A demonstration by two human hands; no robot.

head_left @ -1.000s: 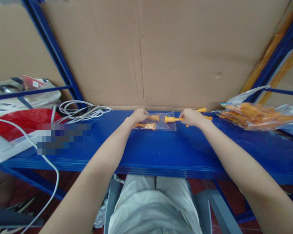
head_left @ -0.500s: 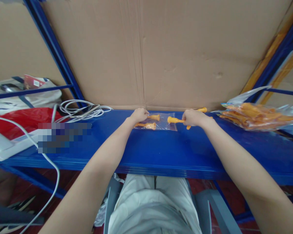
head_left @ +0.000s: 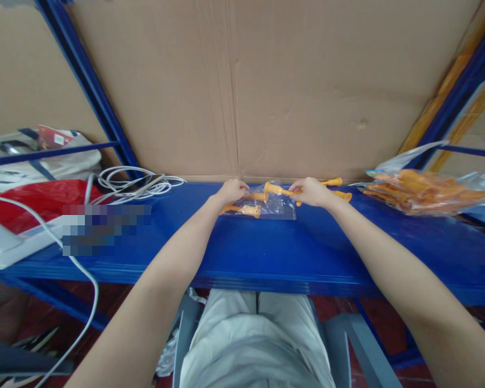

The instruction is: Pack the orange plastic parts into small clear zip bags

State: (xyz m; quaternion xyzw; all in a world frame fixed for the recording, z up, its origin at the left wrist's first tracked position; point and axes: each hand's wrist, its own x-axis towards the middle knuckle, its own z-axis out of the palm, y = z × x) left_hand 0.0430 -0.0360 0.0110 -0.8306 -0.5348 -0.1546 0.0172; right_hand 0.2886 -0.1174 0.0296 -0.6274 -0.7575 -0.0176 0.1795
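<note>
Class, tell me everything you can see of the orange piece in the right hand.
The orange piece looks like plastic, with a wide, flared end and a much thinner stem. It lies roughly sideways, flared end to the left, over the clear bag in this view. The right hand grips the stem in its fingertips and hides the far end. Whether it touches the bag is unclear.
</note>
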